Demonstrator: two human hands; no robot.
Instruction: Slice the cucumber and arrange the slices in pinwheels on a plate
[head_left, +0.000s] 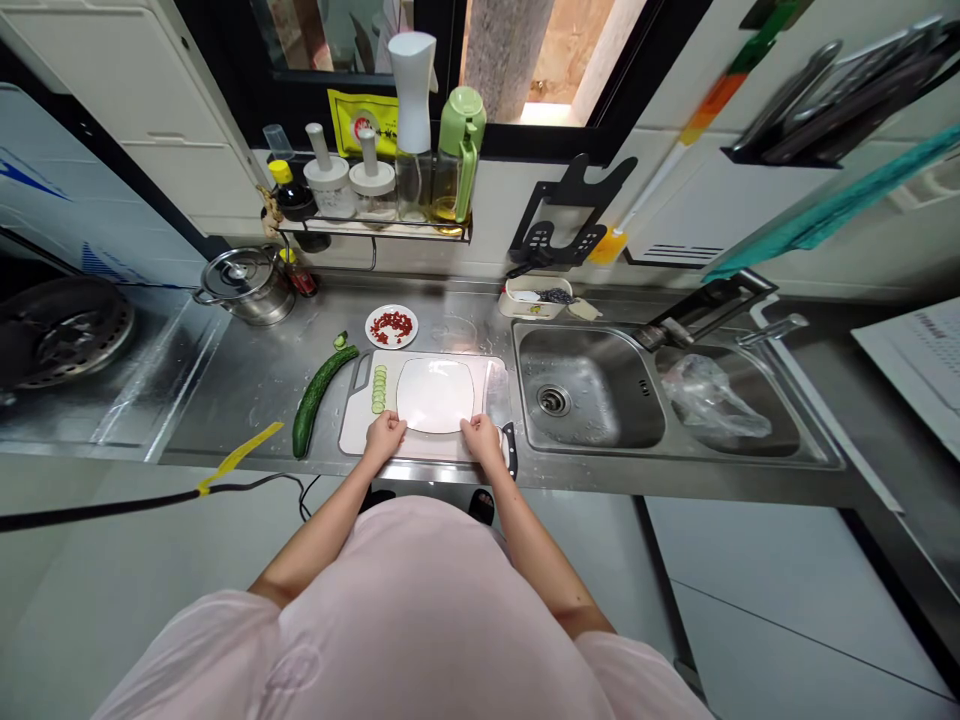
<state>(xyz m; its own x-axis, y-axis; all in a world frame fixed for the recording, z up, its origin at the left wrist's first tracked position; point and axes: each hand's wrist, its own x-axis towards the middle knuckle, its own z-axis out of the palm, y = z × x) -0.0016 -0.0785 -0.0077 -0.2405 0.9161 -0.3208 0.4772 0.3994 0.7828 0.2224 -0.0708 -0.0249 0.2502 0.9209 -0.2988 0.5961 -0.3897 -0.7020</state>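
A white plate point(435, 394) with rounded square sides lies over the cutting board point(360, 437). My left hand point(385, 437) pinches its near left corner, and my right hand point(481, 438) grips the near right corner. Left of the plate, a row of cucumber slices point(379, 388) overlaps on the board. A knife's black handle point(511, 450) sticks out at the board's right edge, beside my right hand; the blade is mostly hidden. Beyond the board's left side lie a long cucumber point(318, 402) and a small cut cucumber end point(340, 341).
Behind the board sits a small plate of chopped red pieces point(391, 326). A lidded steel pot point(246, 285) stands at the back left. To the right is a sink point(592, 390), with a clear plastic bag point(712, 397) in its second basin. Bottles and jars fill a wall rack point(375, 230).
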